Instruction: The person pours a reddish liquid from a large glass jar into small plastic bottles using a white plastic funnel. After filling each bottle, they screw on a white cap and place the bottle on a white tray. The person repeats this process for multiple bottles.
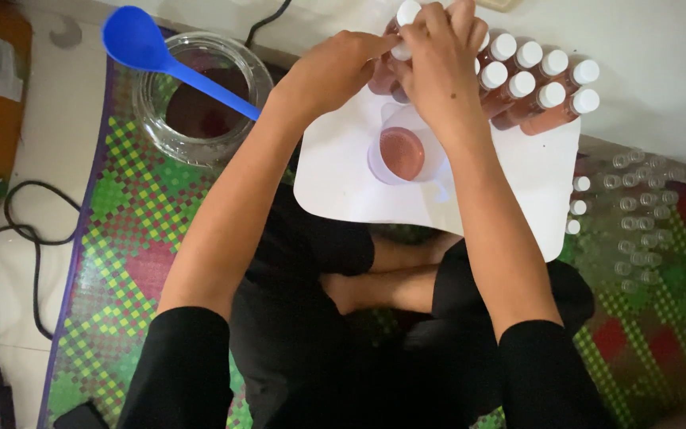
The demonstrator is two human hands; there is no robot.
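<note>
Sitting cross-legged on a woven mat (129, 238), the person leans over a white board (343, 183). A plastic cup (401, 155) of pinkish liquid stands on it. Beyond it, left hand (335, 67) and right hand (438, 59) both grip a small white-capped bottle (397, 40), beside capped bottles (541, 91); a blue spoon (160, 56) rests in the glass jar (200, 95).

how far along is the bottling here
Done: several capped bottles of pinkish liquid lie in a row on the white board. In hand: left hand and right hand grip one bottle at its white cap. Left: clear empty bottles wait at right; liquid remains in the cup and jar.
</note>
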